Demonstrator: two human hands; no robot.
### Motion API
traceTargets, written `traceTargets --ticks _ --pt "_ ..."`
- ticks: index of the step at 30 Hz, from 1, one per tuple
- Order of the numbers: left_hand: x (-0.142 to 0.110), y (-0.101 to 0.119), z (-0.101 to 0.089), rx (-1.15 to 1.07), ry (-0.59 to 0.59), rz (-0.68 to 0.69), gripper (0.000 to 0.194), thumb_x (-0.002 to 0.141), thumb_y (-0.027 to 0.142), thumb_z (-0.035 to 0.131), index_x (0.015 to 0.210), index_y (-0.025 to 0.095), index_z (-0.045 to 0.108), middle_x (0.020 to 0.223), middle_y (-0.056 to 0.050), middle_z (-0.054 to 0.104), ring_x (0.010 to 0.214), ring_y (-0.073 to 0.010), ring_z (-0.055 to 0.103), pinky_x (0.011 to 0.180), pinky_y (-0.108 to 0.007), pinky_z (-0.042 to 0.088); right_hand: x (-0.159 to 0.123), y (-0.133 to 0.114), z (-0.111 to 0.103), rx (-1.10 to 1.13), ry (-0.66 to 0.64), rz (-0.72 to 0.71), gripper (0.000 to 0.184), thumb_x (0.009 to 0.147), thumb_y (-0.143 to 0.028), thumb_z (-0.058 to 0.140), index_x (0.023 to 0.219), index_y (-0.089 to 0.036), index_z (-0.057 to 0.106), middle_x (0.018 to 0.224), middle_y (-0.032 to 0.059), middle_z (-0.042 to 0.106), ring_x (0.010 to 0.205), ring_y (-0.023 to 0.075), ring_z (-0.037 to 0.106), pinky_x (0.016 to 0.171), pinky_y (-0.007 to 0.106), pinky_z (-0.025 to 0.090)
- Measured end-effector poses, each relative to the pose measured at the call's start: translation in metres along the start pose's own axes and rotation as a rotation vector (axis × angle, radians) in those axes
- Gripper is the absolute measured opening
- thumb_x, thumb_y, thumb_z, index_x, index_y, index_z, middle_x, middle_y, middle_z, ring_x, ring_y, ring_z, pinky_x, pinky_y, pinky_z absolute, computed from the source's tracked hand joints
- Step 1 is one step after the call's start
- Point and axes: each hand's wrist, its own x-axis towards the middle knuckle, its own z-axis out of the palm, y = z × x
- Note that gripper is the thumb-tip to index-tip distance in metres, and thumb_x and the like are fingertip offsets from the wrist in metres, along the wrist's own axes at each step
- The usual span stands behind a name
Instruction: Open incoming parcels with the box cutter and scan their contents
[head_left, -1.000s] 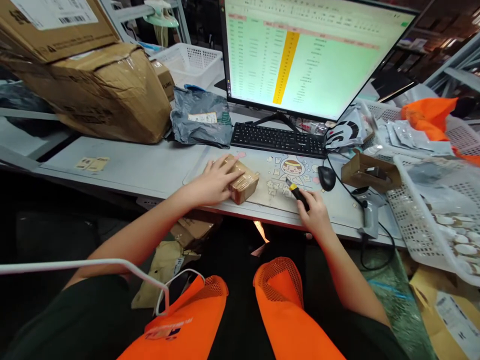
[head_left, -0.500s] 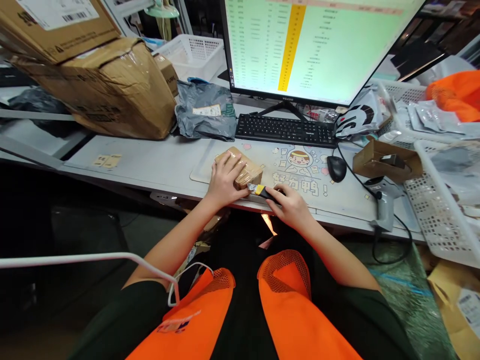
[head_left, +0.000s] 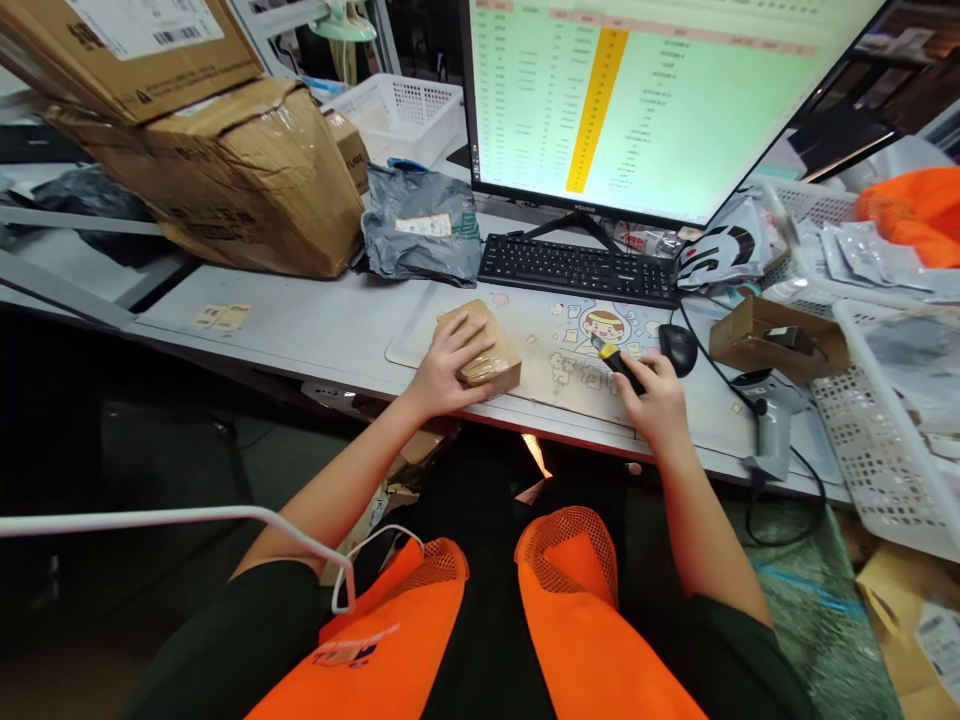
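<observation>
Head view: nearest lies an orange vest with mesh panels [head_left: 592, 650], cut off by the lower border, with dark sleeves at either side. Just beyond, at the near edge of a pale grey desk [head_left: 300, 345], the left hand [head_left: 444, 378] rests with fingers spread over a small brown cardboard box [head_left: 504, 352]. That box is a low oblong block, its near end glossy and wrinkled under clear tape; the hand hides much of its top and near left side. It sits on a pale printed desk mat [head_left: 411, 338]. Well apart to its right, the right hand [head_left: 661, 408] curls its fingers round a black-and-yellow utility knife [head_left: 621, 363], whose small metal tip points away from the body and is hard to make out. The fist covers the handle's rear and part of the mat's lettering.

Near that hand stand a smooth black mouse [head_left: 678, 349] and a grey handheld scanner [head_left: 775, 425]. Farther back come a black keyboard [head_left: 577, 268], a crumpled grey plastic parcel [head_left: 420, 258] and a large creased brown carton [head_left: 262, 190]. Behind the keyboard, a black-framed monitor [head_left: 675, 110] runs out of view, its spreadsheet text too small to read.
</observation>
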Motion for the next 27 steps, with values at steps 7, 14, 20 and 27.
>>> traceTargets --ticks 7,14,20,27 --pt "-0.025 -0.003 -0.027 -0.047 0.242 -0.345 0.041 0.097 0.048 0.057 0.119 0.018 0.075 0.162 -0.016 0.043 0.148 -0.0364 0.047 0.120 -0.059 0.044 -0.037 0.015 0.003 -0.024 0.033 0.097 0.040 0.102 -0.042 0.059 0.125 -0.015 0.077 0.105 0.0136 0.066 0.095 0.0254 0.067 0.089 0.042 0.060" --pt "-0.012 0.016 -0.022 0.044 0.054 -0.266 0.053 0.089 0.034 0.069 0.139 0.020 0.065 0.149 -0.015 0.052 0.146 -0.0344 0.047 0.124 -0.057 0.041 -0.039 0.017 0.006 0.012 0.033 0.079 0.037 0.102 -0.041 0.060 0.125 -0.018 0.076 0.106 0.0137 0.066 0.095 0.0262 0.067 0.087 0.045 0.061" --pt "-0.009 -0.008 -0.042 0.212 0.158 -0.208 0.043 0.093 0.014 0.047 0.121 0.024 0.078 0.157 -0.010 0.051 0.153 -0.0320 0.036 0.127 -0.062 0.034 -0.033 -0.022 -0.001 0.152 0.002 -0.037 0.032 0.102 -0.035 0.060 0.127 -0.022 0.075 0.106 0.0121 0.067 0.095 0.0257 0.068 0.085 0.045 0.063" --pt "-0.023 0.020 0.002 0.244 0.141 -0.212 0.067 0.084 0.055 0.075 0.139 0.020 0.062 0.155 -0.019 0.052 0.154 -0.0406 0.036 0.124 -0.067 0.029 -0.005 -0.110 0.022 0.299 -0.196 -0.281 0.031 0.104 -0.032 0.059 0.129 -0.020 0.074 0.109 0.0131 0.068 0.096 0.0236 0.068 0.086 0.039 0.061"
